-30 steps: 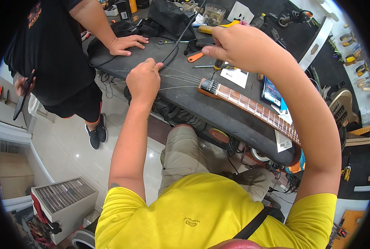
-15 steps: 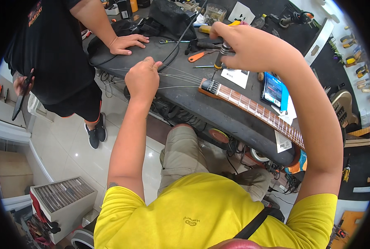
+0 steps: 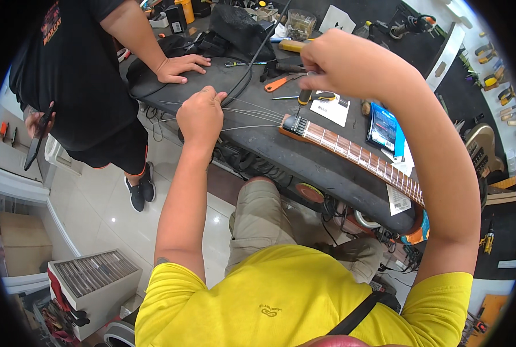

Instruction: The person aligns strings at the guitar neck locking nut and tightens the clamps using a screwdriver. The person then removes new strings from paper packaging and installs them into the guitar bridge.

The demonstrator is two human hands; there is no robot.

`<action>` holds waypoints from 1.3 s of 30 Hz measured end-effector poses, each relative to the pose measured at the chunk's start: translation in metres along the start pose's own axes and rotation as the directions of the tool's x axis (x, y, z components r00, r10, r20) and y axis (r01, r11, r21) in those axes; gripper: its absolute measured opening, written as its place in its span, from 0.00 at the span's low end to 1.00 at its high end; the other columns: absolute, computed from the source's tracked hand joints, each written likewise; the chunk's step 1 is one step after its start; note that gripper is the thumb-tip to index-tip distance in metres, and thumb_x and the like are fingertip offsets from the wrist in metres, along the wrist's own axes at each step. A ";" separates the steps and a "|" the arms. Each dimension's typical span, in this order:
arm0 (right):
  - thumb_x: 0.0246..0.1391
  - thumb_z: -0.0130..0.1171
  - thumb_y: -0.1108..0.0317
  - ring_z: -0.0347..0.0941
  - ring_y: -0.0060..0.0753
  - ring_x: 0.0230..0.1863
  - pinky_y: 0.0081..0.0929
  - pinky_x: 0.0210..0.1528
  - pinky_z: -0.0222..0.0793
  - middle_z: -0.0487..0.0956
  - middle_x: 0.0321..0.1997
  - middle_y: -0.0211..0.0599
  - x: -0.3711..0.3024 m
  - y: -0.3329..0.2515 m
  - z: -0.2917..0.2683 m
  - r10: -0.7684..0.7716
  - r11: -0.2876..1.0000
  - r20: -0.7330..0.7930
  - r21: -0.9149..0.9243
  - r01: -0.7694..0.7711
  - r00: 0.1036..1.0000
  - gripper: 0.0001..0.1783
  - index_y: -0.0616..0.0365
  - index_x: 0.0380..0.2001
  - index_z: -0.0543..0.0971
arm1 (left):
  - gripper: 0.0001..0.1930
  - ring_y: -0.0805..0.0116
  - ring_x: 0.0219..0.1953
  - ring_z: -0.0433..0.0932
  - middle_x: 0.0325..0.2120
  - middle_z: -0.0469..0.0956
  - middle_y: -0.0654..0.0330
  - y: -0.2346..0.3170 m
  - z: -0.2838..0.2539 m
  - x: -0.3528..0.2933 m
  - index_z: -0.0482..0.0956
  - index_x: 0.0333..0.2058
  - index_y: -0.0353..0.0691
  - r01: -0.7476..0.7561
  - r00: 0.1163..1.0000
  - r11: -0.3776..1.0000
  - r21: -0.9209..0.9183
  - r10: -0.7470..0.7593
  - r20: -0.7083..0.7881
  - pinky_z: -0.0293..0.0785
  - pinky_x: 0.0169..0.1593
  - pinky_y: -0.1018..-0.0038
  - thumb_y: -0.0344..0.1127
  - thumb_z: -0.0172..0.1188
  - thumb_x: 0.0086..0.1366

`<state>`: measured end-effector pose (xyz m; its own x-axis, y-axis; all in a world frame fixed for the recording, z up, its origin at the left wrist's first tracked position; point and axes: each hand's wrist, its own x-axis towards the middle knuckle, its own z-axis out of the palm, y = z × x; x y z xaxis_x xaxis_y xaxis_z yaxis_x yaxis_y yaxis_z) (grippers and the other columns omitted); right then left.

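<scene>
My left hand [image 3: 200, 118] is closed on a guitar string, one of several thin strings [image 3: 255, 115] fanning out from the neck's end. A guitar neck [image 3: 359, 155] without a headstock lies slantwise on the bench, its dark string clamp [image 3: 294, 123] at the left end. Above that clamp, my right hand [image 3: 333, 63] grips a screwdriver [image 3: 305, 97] with a yellow and black handle. Its lower end points straight down at the clamp; whether the tip sits in a screw is too small to tell. The guitar's body is hidden behind my right arm.
A co-worker's hand [image 3: 183, 68] rests on the dark bench [image 3: 258, 147] at the far left; their other hand holds a dark flat device [image 3: 38, 136]. An orange-handled tool [image 3: 277, 84], a blue packet [image 3: 383, 127] and paper sheets [image 3: 331, 111] lie around the neck. A black cable [image 3: 251, 63] crosses the bench.
My right hand has turned on the screwdriver, its fingers now more curled near the handle's top, and the screwdriver stands a little more upright. My left hand keeps hold of the string.
</scene>
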<state>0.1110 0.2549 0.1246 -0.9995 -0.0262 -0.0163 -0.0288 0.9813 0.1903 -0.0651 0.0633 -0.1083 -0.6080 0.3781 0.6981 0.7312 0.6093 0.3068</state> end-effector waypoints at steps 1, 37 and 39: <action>0.61 0.68 0.59 0.87 0.56 0.38 0.48 0.42 0.83 0.86 0.35 0.54 0.004 -0.002 0.001 0.006 1.000 -0.006 0.004 -0.006 1.000 0.16 0.64 0.35 0.87 | 0.17 0.45 0.28 0.84 0.24 0.83 0.53 0.000 0.000 0.002 0.78 0.27 0.41 0.001 1.000 1.000 -0.016 -0.001 -0.005 0.77 0.31 0.52 0.46 0.70 0.69; 0.55 0.75 0.68 0.85 0.55 0.51 0.46 0.53 0.81 0.88 0.42 0.48 -0.015 0.002 0.020 -0.132 0.979 -0.095 0.147 0.145 0.987 0.13 0.67 0.38 0.85 | 0.16 0.44 0.32 0.86 0.25 0.84 0.51 0.005 -0.027 0.005 0.79 0.27 0.41 0.006 1.000 0.999 0.047 -0.008 0.027 0.80 0.35 0.51 0.44 0.73 0.66; 0.60 0.73 0.62 0.86 0.54 0.49 0.46 0.51 0.82 0.87 0.42 0.50 -0.010 0.002 0.019 -0.069 0.997 0.090 -0.036 0.073 0.994 0.15 0.66 0.37 0.86 | 0.15 0.45 0.31 0.87 0.24 0.84 0.51 0.005 -0.028 0.004 0.79 0.28 0.41 -0.010 0.999 0.999 0.046 0.008 0.045 0.81 0.35 0.52 0.44 0.72 0.66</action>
<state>0.1216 0.2608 0.1068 -0.9901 -0.0767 -0.1178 -0.1017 0.9694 0.2236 -0.0549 0.0485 -0.0864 -0.6159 0.4139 0.6704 0.7221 0.6368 0.2703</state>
